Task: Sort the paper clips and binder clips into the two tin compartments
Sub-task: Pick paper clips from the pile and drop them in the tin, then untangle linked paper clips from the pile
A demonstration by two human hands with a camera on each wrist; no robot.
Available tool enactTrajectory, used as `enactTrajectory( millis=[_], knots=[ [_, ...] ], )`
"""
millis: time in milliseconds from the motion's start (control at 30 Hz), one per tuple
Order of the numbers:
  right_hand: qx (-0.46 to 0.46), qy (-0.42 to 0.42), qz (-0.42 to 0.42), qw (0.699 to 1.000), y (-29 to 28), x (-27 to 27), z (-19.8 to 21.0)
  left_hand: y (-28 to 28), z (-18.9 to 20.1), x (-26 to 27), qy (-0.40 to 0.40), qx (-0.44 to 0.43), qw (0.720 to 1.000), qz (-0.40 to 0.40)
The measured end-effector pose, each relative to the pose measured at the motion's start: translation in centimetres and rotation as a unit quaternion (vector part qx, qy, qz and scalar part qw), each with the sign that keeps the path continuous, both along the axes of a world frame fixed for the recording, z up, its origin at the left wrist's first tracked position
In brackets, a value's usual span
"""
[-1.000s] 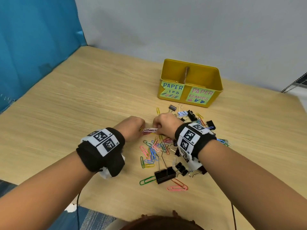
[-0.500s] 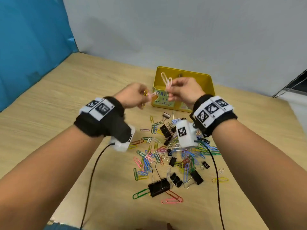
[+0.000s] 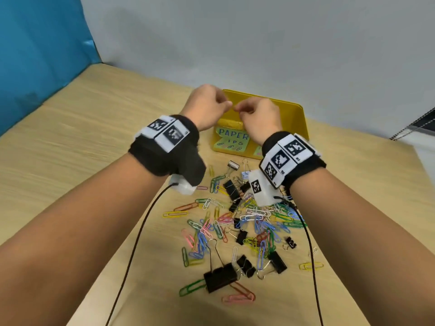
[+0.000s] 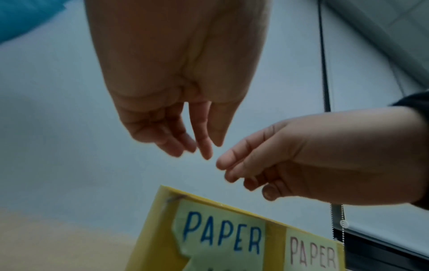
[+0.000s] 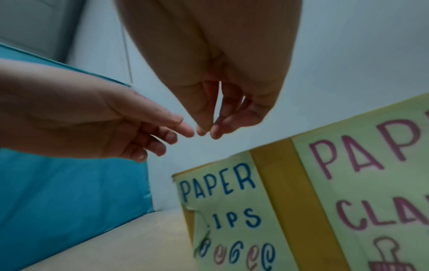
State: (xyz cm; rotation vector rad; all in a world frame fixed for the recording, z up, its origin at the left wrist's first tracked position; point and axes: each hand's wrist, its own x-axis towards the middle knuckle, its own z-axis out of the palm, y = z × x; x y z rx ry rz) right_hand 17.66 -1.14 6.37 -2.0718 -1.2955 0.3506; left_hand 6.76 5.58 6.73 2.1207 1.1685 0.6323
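Both hands, left hand (image 3: 207, 107) and right hand (image 3: 257, 116), hover loose-fingered and empty over the tin (image 3: 299, 118); those light, slippery paper clips (image 3: 259, 217) probably want fingertip pinches.

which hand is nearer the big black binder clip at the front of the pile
Neither clearly: the large black binder clip lies near the table's front edge, while the left hand and right hand both hang far beyond it over the yellow tin, the right perhaps marginally closer.

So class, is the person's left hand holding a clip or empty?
Empty: the left hand shows loose, separated fingers with nothing between them, above the tin.
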Motion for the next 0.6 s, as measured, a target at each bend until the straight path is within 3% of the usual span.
enactTrajectory(
  millis=[67, 100, 167, 233, 333, 400, 467, 533, 600],
  knots=[
    [-0.031, -0.029, 0.068, 0.997, -1.3, -1.5, 0.2, -1.0, -1.2, -2.3, 0.02, -0.05, 0.998, -0.026],
    [-0.081, -0.053, 0.118, 0.988, -1.8, -2.1, 0.1, -1.6, -1.9, -3.5, 0.067, -0.102, 0.991, -0.063],
    [-0.217, -0.103, 0.213, 0.947, -2.4, -3.6, -1.0, -2.9, -3.6, -5.6, 0.211, -0.18, 0.948, -0.159],
    [-0.339, -0.164, 0.254, 0.891, -2.3, -4.8, -2.5, -4.1, -5.3, -6.6, 0.315, -0.148, 0.913, -0.211],
    [-0.378, -0.253, 0.26, 0.852, -2.2, -6.4, -3.9, -6.1, -6.4, -7.9, 0.3, -0.087, 0.924, -0.221],
    [-0.366, -0.249, 0.279, 0.852, -2.5, -7.1, -4.0, -6.9, -6.7, -8.8, 0.285, -0.102, 0.917, -0.258],
    [-0.384, -0.237, 0.321, 0.833, -3.3, -7.8, -3.8, -7.1, -6.9, -10.1, 0.281, -0.141, 0.91, -0.271],
    [-0.403, -0.215, 0.356, 0.815, -4.5, -8.0, -3.4, -7.1, -6.8, -11.3, 0.277, -0.147, 0.919, -0.24],
    [-0.387, -0.195, 0.361, 0.826, -5.5, -7.7, -3.3, -7.4, -6.9, -12.1, 0.291, -0.138, 0.925, -0.2]
  ],
)
